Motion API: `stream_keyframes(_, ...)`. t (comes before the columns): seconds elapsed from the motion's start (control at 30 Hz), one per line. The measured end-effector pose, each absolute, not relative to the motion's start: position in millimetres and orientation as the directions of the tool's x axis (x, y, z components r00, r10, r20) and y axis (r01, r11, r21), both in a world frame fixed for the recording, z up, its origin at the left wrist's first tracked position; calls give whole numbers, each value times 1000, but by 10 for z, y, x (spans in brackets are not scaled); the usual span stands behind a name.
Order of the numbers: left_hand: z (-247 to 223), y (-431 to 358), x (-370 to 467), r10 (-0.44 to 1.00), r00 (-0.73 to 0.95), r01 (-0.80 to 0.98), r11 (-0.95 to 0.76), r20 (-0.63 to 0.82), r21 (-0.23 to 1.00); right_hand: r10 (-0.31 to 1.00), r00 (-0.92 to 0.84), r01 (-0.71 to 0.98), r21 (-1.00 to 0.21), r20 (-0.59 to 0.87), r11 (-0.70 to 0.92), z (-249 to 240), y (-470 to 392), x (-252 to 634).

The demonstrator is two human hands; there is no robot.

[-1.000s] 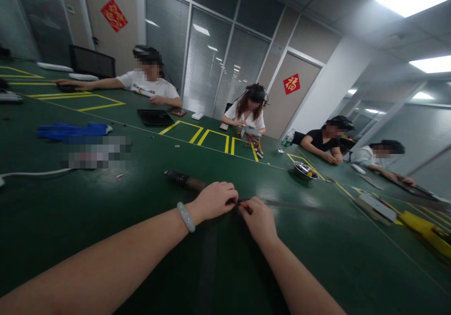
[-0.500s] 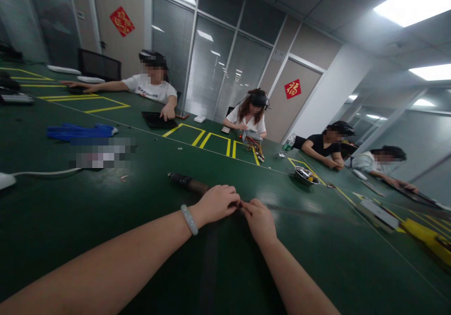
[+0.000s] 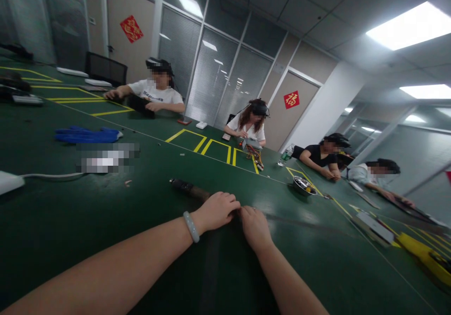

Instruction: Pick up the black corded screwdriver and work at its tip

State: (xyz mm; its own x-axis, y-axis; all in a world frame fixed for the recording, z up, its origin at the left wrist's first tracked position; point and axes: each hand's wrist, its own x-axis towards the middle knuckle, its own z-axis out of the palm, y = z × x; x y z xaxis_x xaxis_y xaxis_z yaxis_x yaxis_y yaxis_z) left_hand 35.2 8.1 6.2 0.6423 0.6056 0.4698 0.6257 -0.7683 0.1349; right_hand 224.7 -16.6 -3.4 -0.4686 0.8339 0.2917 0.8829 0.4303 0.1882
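Note:
On the green table before me lies a dark rod-shaped object, black at its far left end with a small shiny tip, browner toward my hands. Its exact kind is unclear. My left hand, with a pale bangle at the wrist, is closed over the rod's near end and covers it. Against its fingertips, my right hand is closed in a pinch, knuckles up. Whatever lies between the right fingers is hidden behind them.
Blue gloves and a white cable lie at left. A metal bowl, a water bottle and a yellow object are at right. Several people sit across the table, one by a grey box with coloured wires.
My view has tilted slightly, shifting the scene downward. My right hand has turned a little, with its back more toward me. The person at far left has drawn their arm in and lifted a black object.

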Motion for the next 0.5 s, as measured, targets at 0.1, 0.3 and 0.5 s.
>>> stream_keyframes(0.1, 91, 69, 287, 573, 654, 597, -792, 494, 129, 834, -460, 888, 168, 304, 429, -13, -147, 2251)
stream_keyframes(0.3, 131, 69, 169, 524, 682, 563, -822, 510, 91, 893, -312, 950, 80, 324, 303, 61, -103, 2916)
stream_keyframes(0.5, -11, 132, 183, 563, 696, 566, -812, 446, 140, 962, 92, 994, 28, 258, -102, 11, -580, 4648)
